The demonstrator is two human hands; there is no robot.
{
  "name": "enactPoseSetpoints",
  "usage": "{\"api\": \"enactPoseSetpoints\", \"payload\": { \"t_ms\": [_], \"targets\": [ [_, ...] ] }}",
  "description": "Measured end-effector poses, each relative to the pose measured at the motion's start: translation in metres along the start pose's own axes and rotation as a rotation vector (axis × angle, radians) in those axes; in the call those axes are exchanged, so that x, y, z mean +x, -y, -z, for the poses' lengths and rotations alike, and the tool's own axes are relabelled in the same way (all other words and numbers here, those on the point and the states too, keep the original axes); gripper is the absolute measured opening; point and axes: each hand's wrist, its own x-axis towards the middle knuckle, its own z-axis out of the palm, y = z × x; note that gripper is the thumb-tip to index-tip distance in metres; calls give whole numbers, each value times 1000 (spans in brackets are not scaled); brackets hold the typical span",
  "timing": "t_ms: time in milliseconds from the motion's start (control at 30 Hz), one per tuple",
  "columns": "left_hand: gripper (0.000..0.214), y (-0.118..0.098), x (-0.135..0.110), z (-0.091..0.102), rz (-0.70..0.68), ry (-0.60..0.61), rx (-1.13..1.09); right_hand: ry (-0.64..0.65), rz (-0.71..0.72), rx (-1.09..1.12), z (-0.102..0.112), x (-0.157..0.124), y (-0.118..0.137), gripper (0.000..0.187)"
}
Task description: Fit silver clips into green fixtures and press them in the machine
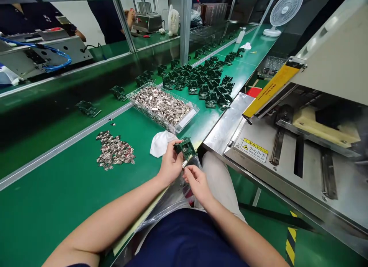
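My left hand [171, 159] is closed on a green circuit board assembly [186, 147], held up over the table's near edge. Just below it, my right hand [196, 179] pinches at the board's lower end; whatever sits between its fingertips is too small to make out. Behind my left hand lies a crumpled white cloth [161, 143]. To the left, a loose pile of small shiny metal parts [115, 151] is spread on the green mat. A clear plastic tray [175, 127] full of similar metal parts stands farther back.
Many green board assemblies [205, 77] are heaped behind the tray, some on the conveyor strip [57, 125]. At right stands a metal machine [255, 140] with a yellow guard bar [271, 90]. A white fan [286, 10] is at the far end. People work across the line.
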Motion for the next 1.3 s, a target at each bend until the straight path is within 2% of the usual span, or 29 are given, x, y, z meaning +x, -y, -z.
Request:
{"api": "enactPoseSetpoints", "payload": {
  "t_ms": [100, 267, 433, 533, 633, 767, 867, 967, 1033, 1167, 1300],
  "targets": [
    [33, -1, -9, 3, -21, 77, 5, 12, 21, 38, -4, -1, -2, 43],
    [32, -5, -14, 2, -35, 42, 45, 15, 59, 33, -12, -3, -12, 41],
    [31, -5, -19, -4, -16, 58, 80, 10, 143, -78, -11, 0, -29, 39],
    [33, -3, -17, -4, -22, 28, 56, 70, 142, -175, -5, 3, -37, 37],
    [32, -4, -13, -3, -24, -1, -9, 196, 93, -269, 7, 5, -41, 33],
    [37, -7, -14, 0, 0, -8, -115, 264, 40, -380, 31, 1, -22, 24],
    [40, -6, -19, 2, 16, 29, -151, 166, 97, -418, 46, -4, 15, 13],
    [39, -6, -23, 3, 2, 45, -151, 32, 336, -405, 48, -3, 53, 17],
    [37, -9, -24, 3, -25, 59, -158, -35, 473, -384, 41, 2, 67, 18],
    [33, -15, -25, 3, -123, 70, -110, -147, 510, -372, 23, 13, 68, 10],
    [29, -17, -25, 4, -184, 81, -63, -178, 533, -459, 16, 19, 63, 7]
  ]
}}
